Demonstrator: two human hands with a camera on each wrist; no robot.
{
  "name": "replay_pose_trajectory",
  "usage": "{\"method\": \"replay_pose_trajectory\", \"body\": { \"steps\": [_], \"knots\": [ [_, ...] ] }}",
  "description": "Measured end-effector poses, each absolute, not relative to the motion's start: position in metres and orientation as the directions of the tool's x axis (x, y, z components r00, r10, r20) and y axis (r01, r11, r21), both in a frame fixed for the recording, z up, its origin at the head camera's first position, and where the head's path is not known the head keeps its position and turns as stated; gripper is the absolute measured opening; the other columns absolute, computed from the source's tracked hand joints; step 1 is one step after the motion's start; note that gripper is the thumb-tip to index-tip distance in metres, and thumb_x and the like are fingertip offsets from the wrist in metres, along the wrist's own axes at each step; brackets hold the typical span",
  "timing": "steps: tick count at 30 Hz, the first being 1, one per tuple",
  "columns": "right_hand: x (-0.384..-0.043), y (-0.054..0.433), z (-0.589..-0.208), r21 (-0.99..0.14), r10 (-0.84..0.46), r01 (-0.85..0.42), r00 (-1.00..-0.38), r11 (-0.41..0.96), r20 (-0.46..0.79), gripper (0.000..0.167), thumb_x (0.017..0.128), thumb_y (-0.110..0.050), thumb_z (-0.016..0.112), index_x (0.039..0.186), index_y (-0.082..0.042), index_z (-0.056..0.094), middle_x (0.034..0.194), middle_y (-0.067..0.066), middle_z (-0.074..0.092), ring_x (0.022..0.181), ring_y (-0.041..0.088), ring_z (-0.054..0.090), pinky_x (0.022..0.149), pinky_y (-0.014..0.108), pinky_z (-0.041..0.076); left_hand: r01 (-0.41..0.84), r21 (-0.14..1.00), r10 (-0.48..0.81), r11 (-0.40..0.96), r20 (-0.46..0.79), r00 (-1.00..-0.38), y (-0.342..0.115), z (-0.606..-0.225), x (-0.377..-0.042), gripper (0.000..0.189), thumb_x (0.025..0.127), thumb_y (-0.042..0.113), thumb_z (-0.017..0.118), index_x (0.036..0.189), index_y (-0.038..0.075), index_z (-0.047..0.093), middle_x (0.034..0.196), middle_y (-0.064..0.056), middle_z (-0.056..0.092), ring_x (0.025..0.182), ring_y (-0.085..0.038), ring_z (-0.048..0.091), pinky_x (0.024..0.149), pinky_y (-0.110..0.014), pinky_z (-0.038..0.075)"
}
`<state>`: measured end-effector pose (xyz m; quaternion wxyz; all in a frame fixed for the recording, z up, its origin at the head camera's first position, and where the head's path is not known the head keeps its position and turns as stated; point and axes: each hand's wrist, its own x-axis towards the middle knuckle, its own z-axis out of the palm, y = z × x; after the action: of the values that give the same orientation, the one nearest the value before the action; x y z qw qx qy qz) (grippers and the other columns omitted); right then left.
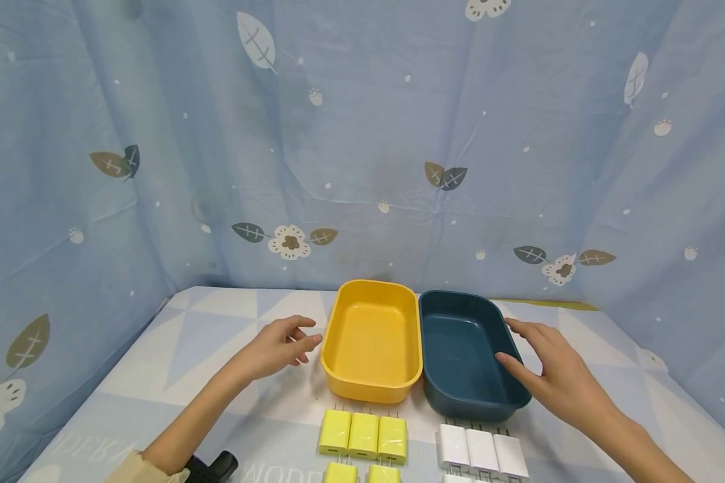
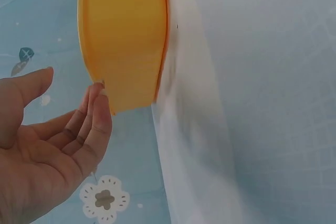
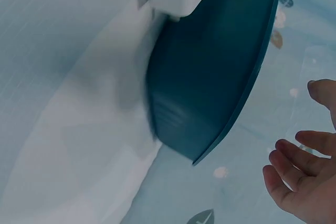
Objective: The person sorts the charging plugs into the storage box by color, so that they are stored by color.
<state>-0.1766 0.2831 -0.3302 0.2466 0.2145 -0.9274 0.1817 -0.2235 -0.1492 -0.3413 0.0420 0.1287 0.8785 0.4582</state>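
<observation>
Left hand (image 1: 278, 349), loose and empty, is hovering beside a yellow box (image 1: 372, 339), right hand (image 1: 552, 372) likewise by a blue box (image 1: 462, 352); yellow chargers (image 1: 363, 435) and white chargers (image 1: 482, 451) are lying before them, seemingly grouped to separate colours.

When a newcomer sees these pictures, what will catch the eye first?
The yellow bin and the dark blue bin would probably stand out first, side by side on the table, between the left hand and the right hand. Next come the yellow chargers in front of the yellow bin and the white chargers in front of the blue one.
</observation>
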Motion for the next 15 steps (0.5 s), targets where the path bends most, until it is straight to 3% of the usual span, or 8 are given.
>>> {"method": "replay_pose_trajectory", "body": {
  "steps": [6,12,15],
  "knots": [
    [-0.172,0.274,-0.33,-0.208,-0.341,-0.516,-0.768,0.831,0.542,0.057,0.09,-0.027,0.076,0.139,-0.008,0.053,0.126,0.006,0.058,0.111,0.023,0.052,0.064,0.032,0.051,0.226,0.813,0.327,0.537,0.046,-0.944,-0.147,-0.342,-0.223,0.048,0.097,0.023,0.065,0.131,-0.009,0.054,0.083,-0.012,0.066,0.068,-0.026,0.064,0.063,-0.033,0.059],
    [-0.167,0.266,-0.331,-0.214,-0.356,-0.525,-0.773,0.824,0.525,0.058,0.092,-0.032,0.073,0.141,-0.01,0.052,0.129,0.005,0.057,0.117,0.022,0.051,0.08,0.045,0.054,0.247,0.81,0.354,0.531,0.053,-0.934,-0.144,-0.345,-0.224,0.046,0.098,0.024,0.065,0.129,-0.009,0.056,0.082,-0.011,0.066,0.066,-0.028,0.063,0.057,-0.034,0.057],
    [-0.164,0.261,-0.331,-0.216,-0.368,-0.531,-0.776,0.82,0.512,0.058,0.091,-0.032,0.074,0.142,-0.013,0.052,0.13,0.003,0.057,0.117,0.02,0.052,0.082,0.046,0.055,0.227,0.811,0.333,0.54,0.042,-0.942,-0.142,-0.347,-0.225,0.045,0.097,0.024,0.066,0.128,-0.007,0.057,0.086,-0.011,0.067,0.067,-0.028,0.062,0.056,-0.035,0.057]
  ]
}}
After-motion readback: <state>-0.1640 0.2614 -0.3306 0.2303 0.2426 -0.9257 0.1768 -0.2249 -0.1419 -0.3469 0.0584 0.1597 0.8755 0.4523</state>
